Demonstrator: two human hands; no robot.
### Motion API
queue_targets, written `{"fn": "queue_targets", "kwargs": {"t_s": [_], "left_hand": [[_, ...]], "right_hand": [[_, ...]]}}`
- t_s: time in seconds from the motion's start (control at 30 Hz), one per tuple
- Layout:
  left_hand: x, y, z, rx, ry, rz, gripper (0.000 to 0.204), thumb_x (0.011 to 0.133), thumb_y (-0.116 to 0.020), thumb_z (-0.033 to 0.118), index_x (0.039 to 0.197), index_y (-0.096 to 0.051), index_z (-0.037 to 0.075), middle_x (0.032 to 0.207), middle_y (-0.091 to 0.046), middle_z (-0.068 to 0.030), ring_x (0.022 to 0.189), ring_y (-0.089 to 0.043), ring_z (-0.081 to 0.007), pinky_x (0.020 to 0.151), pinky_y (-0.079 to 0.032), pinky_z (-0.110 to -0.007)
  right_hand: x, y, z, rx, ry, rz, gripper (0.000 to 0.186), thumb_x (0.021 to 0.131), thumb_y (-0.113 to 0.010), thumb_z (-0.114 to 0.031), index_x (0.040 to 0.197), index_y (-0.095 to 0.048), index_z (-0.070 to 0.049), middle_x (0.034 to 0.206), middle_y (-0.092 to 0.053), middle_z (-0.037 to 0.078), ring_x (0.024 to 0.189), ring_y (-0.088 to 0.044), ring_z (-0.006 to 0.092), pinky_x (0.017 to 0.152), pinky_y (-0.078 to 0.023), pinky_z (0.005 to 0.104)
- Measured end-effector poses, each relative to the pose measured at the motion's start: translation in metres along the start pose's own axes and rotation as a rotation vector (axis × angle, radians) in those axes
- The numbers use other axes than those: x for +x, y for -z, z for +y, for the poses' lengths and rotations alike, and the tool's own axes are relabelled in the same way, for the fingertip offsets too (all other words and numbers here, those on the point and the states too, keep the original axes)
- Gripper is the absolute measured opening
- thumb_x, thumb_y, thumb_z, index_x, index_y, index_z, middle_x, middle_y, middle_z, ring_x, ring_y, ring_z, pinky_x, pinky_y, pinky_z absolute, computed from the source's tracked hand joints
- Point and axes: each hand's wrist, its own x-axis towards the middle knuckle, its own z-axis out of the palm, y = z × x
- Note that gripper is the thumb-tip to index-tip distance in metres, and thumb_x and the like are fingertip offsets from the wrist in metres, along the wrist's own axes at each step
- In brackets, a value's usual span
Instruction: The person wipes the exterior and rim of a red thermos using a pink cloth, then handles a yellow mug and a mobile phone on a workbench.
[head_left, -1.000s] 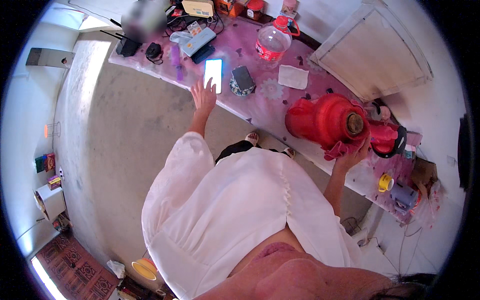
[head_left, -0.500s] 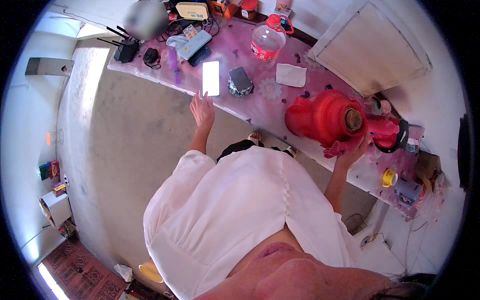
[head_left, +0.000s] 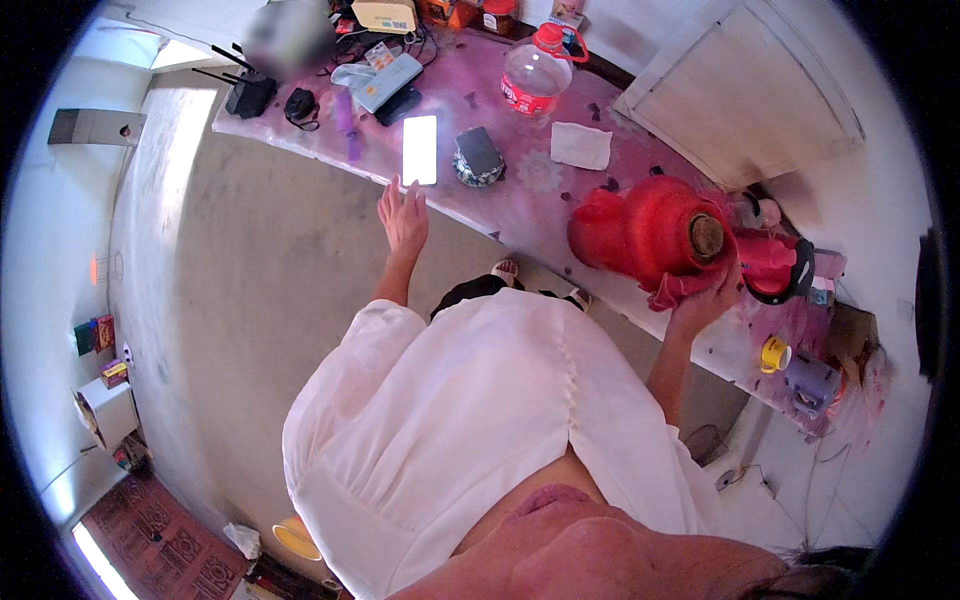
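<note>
My left hand [head_left: 403, 216] hovers flat with fingers apart just off the near edge of the purple-clothed table [head_left: 545, 175], holding nothing. A lit phone [head_left: 419, 149] lies on the table right above it. My right hand [head_left: 706, 301] grips a bunch of red cloth [head_left: 675, 288] at the base of a large red net-wrapped roll [head_left: 645, 228] lying on the table. A red and black tool [head_left: 780, 266] sits just right of the roll.
A clear plastic jug with a red cap [head_left: 532, 72], a folded white cloth [head_left: 581, 146], a dark round object [head_left: 479, 156], a router [head_left: 247, 95] and cables are on the table. A yellow tape roll [head_left: 772, 354] sits at the right end. Bare concrete floor [head_left: 240, 290] lies left.
My left hand has drawn back from the lit phone toward the table edge. My right hand stays on the red cloth by the roll.
</note>
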Motion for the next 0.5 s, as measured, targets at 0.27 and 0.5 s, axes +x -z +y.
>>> {"fn": "queue_targets", "kwargs": {"t_s": [0.27, 0.5], "left_hand": [[-0.011, 0.004, 0.014, 0.063, -0.045, -0.073, 0.051, 0.099, -0.058, 0.031, 0.148, -0.049, 0.026, 0.161, -0.033, -0.0119, 0.147, -0.031, -0.0372, 0.118, -0.023, -0.06], [-0.012, 0.0, 0.012, 0.126, -0.057, -0.048, 0.049, 0.099, -0.058, 0.031, 0.147, -0.051, 0.025, 0.162, -0.032, -0.0109, 0.147, -0.03, -0.0368, 0.119, -0.022, -0.061]], "right_hand": [[-0.001, -0.006, -0.003, 0.18, 0.069, 0.012, 0.045, 0.108, -0.047, -0.032, 0.133, -0.059, 0.003, 0.127, -0.065, 0.014, 0.114, -0.061, 0.025, 0.102, -0.045, 0.0378], [0.0, -0.006, 0.006, 0.192, 0.058, 0.023, 0.044, 0.108, -0.048, -0.03, 0.134, -0.059, 0.003, 0.128, -0.064, 0.013, 0.113, -0.06, 0.023, 0.102, -0.045, 0.0363]]}}
